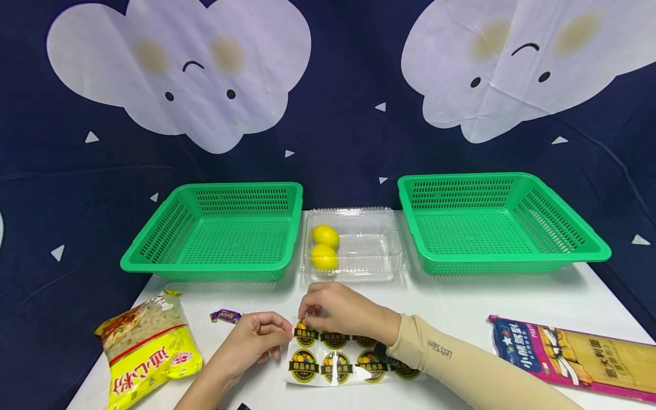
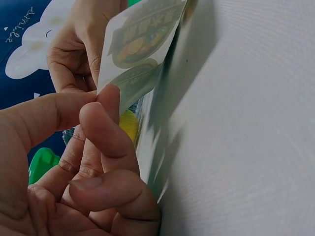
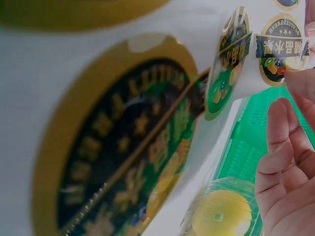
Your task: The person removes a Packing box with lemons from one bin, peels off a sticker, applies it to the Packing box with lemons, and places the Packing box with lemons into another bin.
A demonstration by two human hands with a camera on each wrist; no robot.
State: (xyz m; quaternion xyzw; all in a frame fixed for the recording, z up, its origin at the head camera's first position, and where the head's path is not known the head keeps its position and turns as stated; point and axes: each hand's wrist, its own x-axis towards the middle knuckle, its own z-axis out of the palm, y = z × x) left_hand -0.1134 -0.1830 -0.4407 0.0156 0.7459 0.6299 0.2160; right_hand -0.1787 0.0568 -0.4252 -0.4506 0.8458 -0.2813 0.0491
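Note:
A sheet of round black-and-gold fruit stickers lies on the white table, its left edge lifted. My left hand pinches a corner of that sheet between thumb and forefinger, as the left wrist view shows; its other fingers are loosely curled. From above, my right hand reaches across the sheet and pinches its upper left edge by the corner sticker. In the right wrist view, a thumb and finger meet at a sticker's rim. Whether that sticker has come loose from its backing I cannot tell.
Behind the sheet stands a clear plastic box with two lemons, between two green baskets. A purple-wrapped candy and a yellow pasta bag lie left. A spaghetti pack lies right.

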